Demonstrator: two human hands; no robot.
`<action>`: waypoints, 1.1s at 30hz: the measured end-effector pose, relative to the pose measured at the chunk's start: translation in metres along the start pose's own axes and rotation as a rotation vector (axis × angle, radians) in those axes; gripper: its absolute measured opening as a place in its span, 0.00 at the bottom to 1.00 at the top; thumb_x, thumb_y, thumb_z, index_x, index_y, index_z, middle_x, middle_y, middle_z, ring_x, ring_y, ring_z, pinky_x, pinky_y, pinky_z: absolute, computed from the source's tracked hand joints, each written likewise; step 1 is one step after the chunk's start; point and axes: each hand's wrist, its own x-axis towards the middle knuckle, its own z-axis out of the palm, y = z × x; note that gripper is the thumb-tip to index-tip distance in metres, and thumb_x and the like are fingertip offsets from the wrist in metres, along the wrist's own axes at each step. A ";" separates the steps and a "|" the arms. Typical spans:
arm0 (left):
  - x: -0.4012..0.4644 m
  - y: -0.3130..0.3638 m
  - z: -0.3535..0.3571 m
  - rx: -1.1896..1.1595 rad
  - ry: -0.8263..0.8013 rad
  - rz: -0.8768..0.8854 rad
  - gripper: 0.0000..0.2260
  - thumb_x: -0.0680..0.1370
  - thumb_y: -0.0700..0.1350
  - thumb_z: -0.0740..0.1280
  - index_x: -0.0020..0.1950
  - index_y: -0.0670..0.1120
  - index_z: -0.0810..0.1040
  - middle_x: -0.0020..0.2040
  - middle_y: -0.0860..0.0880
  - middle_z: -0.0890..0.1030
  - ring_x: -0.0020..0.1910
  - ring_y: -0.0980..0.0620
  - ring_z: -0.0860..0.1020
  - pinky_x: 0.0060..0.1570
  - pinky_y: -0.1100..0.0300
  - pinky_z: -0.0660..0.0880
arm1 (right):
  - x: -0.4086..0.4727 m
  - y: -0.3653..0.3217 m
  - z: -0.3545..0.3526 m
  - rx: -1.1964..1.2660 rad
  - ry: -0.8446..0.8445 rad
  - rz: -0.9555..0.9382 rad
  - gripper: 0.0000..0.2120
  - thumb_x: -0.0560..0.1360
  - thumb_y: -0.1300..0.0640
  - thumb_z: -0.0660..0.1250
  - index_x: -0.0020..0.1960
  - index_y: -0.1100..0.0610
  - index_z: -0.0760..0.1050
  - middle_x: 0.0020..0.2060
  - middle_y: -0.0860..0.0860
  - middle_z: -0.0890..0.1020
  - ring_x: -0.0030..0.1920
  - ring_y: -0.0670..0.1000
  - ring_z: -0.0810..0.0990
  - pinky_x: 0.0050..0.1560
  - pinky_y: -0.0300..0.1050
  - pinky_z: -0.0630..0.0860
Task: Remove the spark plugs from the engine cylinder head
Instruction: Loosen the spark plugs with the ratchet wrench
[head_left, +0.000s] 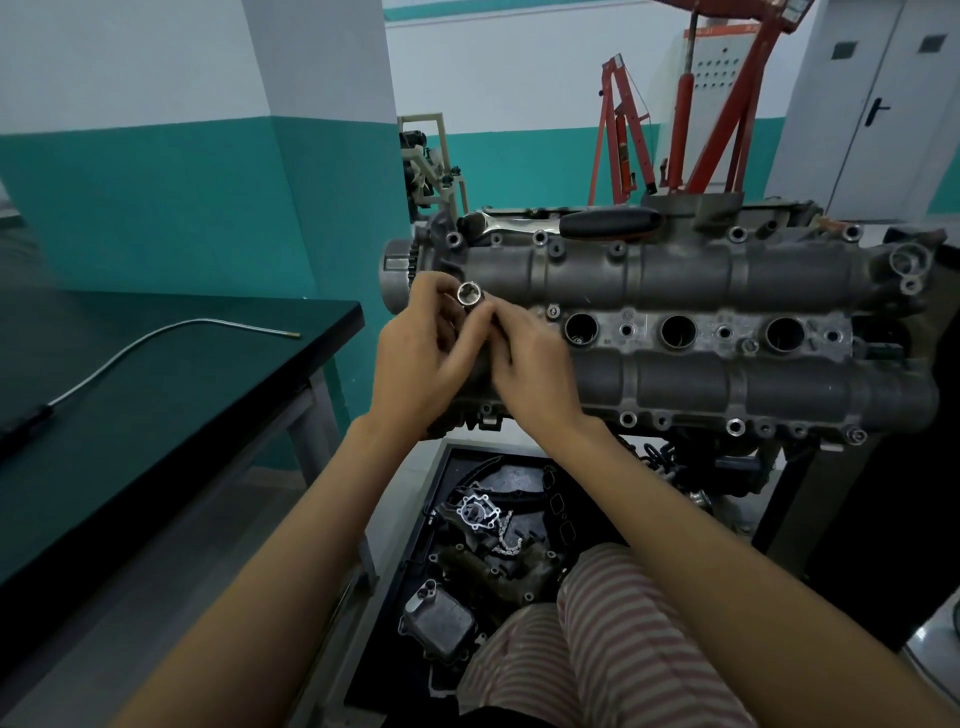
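Observation:
The grey engine cylinder head (675, 270) lies across the middle of the view, with three open spark plug wells (678, 331) in a row. At its left end both hands meet around a silver spark plug socket (470, 293), whose open end points up. My left hand (421, 353) grips the socket from the left. From the right, my right hand (530, 364) pinches it with thumb and fingertips. The socket's lower part and whatever is under it are hidden by my fingers. No spark plug is visible.
A ratchet with a black handle (608, 222) lies on the far edge of the head. A dark table (182, 374) at left carries a flexible pick-up tool (171, 332). A tray of engine parts (483, 551) sits below. Red engine hoists (691, 119) stand behind.

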 end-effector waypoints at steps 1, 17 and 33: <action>0.000 -0.001 -0.001 -0.062 0.014 0.012 0.10 0.77 0.52 0.61 0.52 0.47 0.69 0.39 0.59 0.75 0.35 0.61 0.75 0.35 0.72 0.68 | 0.000 0.001 -0.001 0.009 -0.012 0.011 0.18 0.77 0.63 0.60 0.67 0.61 0.69 0.59 0.55 0.78 0.56 0.51 0.77 0.58 0.42 0.71; 0.027 0.038 0.007 -1.005 -0.187 -0.697 0.30 0.80 0.58 0.37 0.71 0.42 0.64 0.69 0.45 0.70 0.69 0.53 0.68 0.71 0.57 0.59 | -0.025 -0.063 0.003 0.620 -0.135 0.219 0.32 0.75 0.40 0.45 0.74 0.54 0.41 0.75 0.49 0.45 0.74 0.41 0.42 0.72 0.37 0.44; 0.018 0.039 0.008 -0.872 -0.094 -0.625 0.27 0.82 0.55 0.39 0.74 0.44 0.60 0.74 0.49 0.62 0.72 0.57 0.61 0.72 0.59 0.56 | -0.018 -0.056 0.007 0.751 -0.029 0.279 0.30 0.77 0.45 0.47 0.75 0.51 0.42 0.75 0.43 0.44 0.72 0.36 0.43 0.75 0.48 0.45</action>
